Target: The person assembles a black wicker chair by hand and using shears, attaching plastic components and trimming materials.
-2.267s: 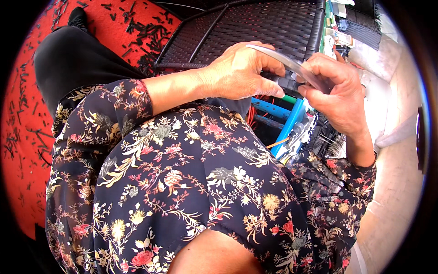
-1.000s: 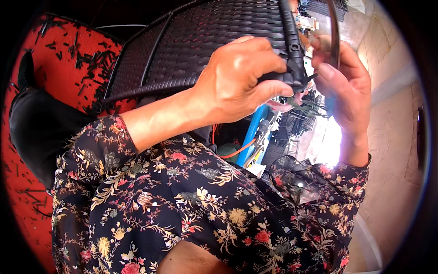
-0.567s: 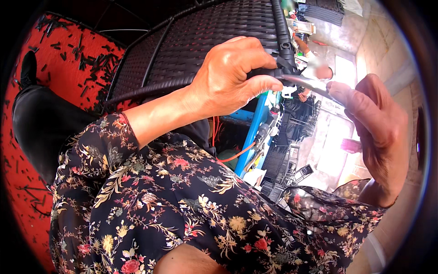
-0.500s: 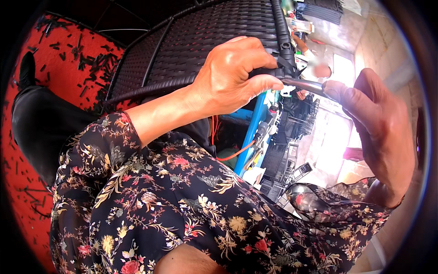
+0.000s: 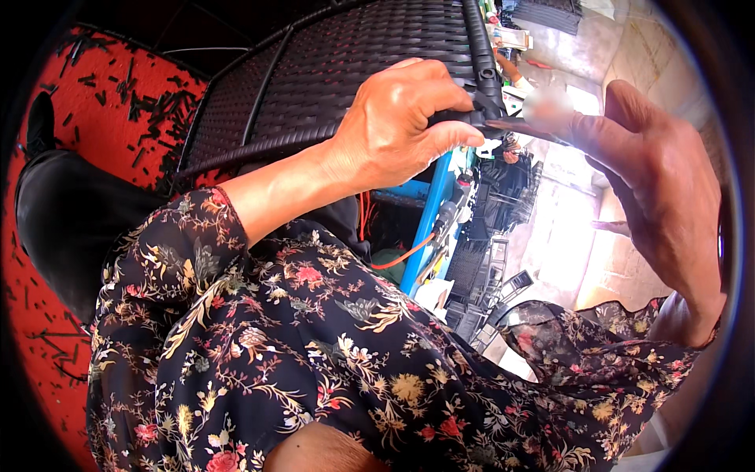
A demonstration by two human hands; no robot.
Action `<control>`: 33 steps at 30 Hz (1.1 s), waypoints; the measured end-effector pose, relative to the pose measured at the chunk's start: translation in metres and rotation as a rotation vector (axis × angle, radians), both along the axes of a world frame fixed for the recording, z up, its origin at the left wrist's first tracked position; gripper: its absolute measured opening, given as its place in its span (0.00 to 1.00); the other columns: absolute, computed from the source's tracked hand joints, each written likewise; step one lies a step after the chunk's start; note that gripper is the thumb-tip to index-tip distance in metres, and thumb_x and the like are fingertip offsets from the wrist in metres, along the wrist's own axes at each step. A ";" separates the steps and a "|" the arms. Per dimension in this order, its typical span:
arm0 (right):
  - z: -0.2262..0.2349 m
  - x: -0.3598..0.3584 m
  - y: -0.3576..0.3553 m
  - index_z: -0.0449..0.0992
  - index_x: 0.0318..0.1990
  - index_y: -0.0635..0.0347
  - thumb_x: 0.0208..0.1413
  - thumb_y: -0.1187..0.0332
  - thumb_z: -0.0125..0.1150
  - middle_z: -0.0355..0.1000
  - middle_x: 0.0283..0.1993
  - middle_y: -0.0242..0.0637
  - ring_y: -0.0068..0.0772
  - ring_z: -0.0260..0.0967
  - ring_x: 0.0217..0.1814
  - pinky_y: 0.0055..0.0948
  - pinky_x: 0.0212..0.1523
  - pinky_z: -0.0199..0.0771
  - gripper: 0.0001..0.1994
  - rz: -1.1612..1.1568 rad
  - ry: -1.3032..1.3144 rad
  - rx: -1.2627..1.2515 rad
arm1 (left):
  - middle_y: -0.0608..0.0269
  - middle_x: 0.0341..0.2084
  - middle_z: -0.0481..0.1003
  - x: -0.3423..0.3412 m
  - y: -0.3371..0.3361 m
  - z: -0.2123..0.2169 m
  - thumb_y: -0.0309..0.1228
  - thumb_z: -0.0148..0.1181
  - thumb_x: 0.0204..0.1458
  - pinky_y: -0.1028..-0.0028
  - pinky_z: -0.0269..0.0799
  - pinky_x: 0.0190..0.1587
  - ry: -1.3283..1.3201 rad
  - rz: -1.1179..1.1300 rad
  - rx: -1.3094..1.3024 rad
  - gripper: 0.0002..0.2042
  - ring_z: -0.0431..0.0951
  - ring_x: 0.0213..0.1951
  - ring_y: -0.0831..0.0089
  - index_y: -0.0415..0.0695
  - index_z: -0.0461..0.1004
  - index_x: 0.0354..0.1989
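- Left hand [image 5: 405, 130]: grip pinching, thumb against fingers, on the dark lower-right corner of the black woven panel [image 5: 377, 43].
- Right hand [image 5: 657, 173]: grip closed on one end of a thin metal tool [image 5: 535, 132]; other end points left to that corner, contact unclear.
- Panel sits beyond left hand, top middle; right edge is a wrapped bar [image 5: 476, 39] running up out of view, lower edge slants off left behind left wrist.
- Room: open air below tool, between hands, down to floral sleeve [image 5: 582, 338]; right hand near view's right rim.
- Tighter under left hand: blue frame bar [image 5: 429, 228] and orange cable [image 5: 409, 256] near forearm.
- Left of panel: red floor [image 5: 102, 59] strewn with black scraps [image 5: 161, 106].
- Dark trouser leg [image 5: 71, 212] below panel's left corner.
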State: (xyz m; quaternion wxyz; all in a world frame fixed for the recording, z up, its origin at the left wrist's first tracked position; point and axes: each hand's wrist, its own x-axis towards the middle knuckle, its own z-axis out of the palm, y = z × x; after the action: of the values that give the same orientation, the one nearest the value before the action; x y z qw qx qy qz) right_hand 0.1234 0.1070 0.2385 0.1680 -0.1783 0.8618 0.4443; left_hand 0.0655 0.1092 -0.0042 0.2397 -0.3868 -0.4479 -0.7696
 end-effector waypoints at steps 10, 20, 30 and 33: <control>-0.001 -0.009 0.004 0.74 0.43 0.58 0.46 0.81 0.56 0.63 0.24 0.40 0.33 0.63 0.23 0.30 0.22 0.60 0.15 -0.287 -0.062 -0.161 | 0.60 0.21 0.70 0.001 0.001 -0.001 0.27 0.66 0.38 0.75 0.64 0.28 -0.015 -0.001 -0.013 0.11 0.69 0.24 0.69 0.36 0.72 0.27; -0.010 0.002 0.040 0.72 0.47 0.57 0.46 0.87 0.49 0.61 0.24 0.37 0.28 0.60 0.22 0.28 0.22 0.60 0.20 -0.245 -0.102 -0.535 | 0.62 0.23 0.70 0.001 -0.008 -0.009 0.26 0.66 0.38 0.79 0.63 0.26 -0.105 -0.078 0.001 0.10 0.69 0.24 0.77 0.35 0.73 0.28; -0.015 0.008 0.068 0.73 0.47 0.53 0.45 0.87 0.51 0.59 0.23 0.33 0.24 0.58 0.24 0.24 0.22 0.56 0.22 -0.185 -0.096 -0.682 | 0.63 0.23 0.70 0.004 -0.011 -0.005 0.25 0.66 0.38 0.81 0.62 0.24 -0.150 -0.161 -0.020 0.10 0.69 0.23 0.80 0.35 0.73 0.28; -0.012 -0.001 0.049 0.74 0.46 0.54 0.46 0.86 0.50 0.59 0.23 0.33 0.24 0.59 0.23 0.25 0.21 0.57 0.20 -0.165 -0.169 -0.595 | 0.63 0.22 0.69 0.006 -0.009 -0.007 0.25 0.66 0.38 0.80 0.62 0.24 -0.122 -0.140 -0.005 0.10 0.68 0.23 0.79 0.35 0.73 0.27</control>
State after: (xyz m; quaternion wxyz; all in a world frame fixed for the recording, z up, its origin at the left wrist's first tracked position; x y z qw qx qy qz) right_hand 0.1224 0.1564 0.2267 0.2148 -0.1853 0.9485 0.1411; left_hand 0.0713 0.1001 -0.0115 0.1564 -0.3702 -0.4355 -0.8055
